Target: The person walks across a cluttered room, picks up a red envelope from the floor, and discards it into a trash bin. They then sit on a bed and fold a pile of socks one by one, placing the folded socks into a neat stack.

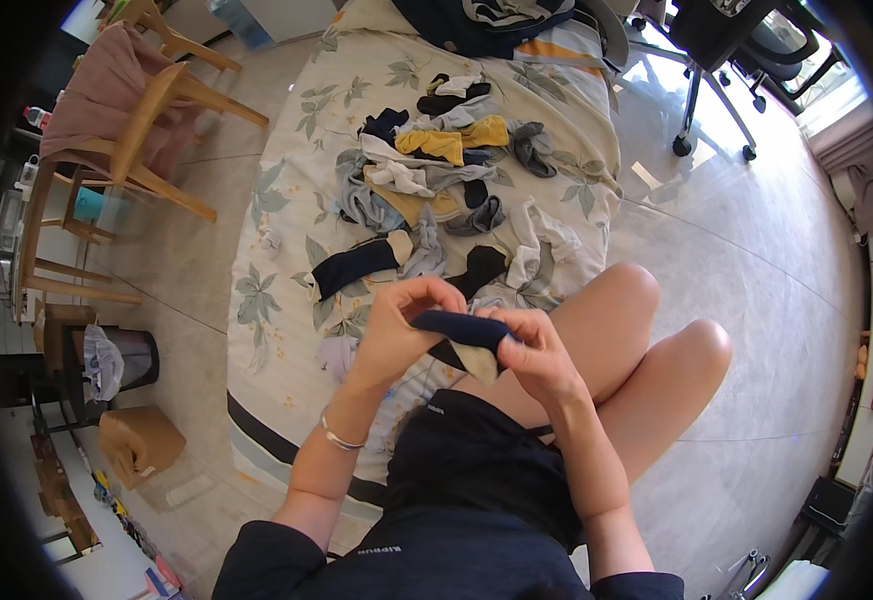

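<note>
Above my lap, my left hand [399, 330] and my right hand [538, 349] grip a navy sock [466, 328] between them. A cream end [478, 361] hangs below its folded navy part. On the bed just beyond lie a navy sock with a cream heel or toe [358, 264], a black sock [481, 270] and a light grey sock [427, 244]. A white sock [538, 240] is spread to the right. Farther up is a loose pile of socks, with a yellow sock [429, 145] on top and a dark grey sock [532, 148] at its edge.
The bed has a leaf-patterned cover [271, 240]. Dark clothing [474, 30] lies at its far end. Wooden chairs [144, 127], a waste bin [133, 356] and a cardboard box [140, 442] stand left. An office chair [706, 82] is at the upper right.
</note>
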The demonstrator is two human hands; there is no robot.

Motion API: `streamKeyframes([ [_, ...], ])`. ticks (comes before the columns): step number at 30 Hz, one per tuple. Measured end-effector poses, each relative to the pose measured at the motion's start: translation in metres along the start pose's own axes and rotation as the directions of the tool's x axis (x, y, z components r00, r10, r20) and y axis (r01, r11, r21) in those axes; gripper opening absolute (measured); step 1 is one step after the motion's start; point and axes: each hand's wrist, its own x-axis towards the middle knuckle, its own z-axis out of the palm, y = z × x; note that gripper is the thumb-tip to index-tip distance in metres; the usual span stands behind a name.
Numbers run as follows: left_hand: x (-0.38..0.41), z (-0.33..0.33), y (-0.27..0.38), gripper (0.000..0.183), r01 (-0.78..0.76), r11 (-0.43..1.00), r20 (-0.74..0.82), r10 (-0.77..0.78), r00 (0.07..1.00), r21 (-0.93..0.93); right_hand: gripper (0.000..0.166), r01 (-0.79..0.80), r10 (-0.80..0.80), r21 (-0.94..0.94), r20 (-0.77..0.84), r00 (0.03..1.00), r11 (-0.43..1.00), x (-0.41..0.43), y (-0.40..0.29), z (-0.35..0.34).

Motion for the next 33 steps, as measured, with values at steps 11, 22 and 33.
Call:
streamKeyframes([
  [11,-0.062,-0.013,-0.043,0.062,0.649,0.570,0.651,-0.244,0.719,-0.504,0.036,0.019,0.075,-0.317,0.280,0.957,0.948,0.027,0.005,0.020],
  [22,-0.076,-0.014,-0.053,0.029,0.236,0.968,-0.075,-0.242,0.967,-0.084,0.019,-0.131,-0.284,-0.805,-0.349,0.893,0.578,-0.005,0.039,0.024],
  [33,-0.069,-0.066,-0.074,0.018,-0.150,0.897,-0.629,-0.165,0.760,-0.416,0.021,0.247,-0.514,-0.462,-0.651,0.559,0.852,0.040,0.070,0.019],
])
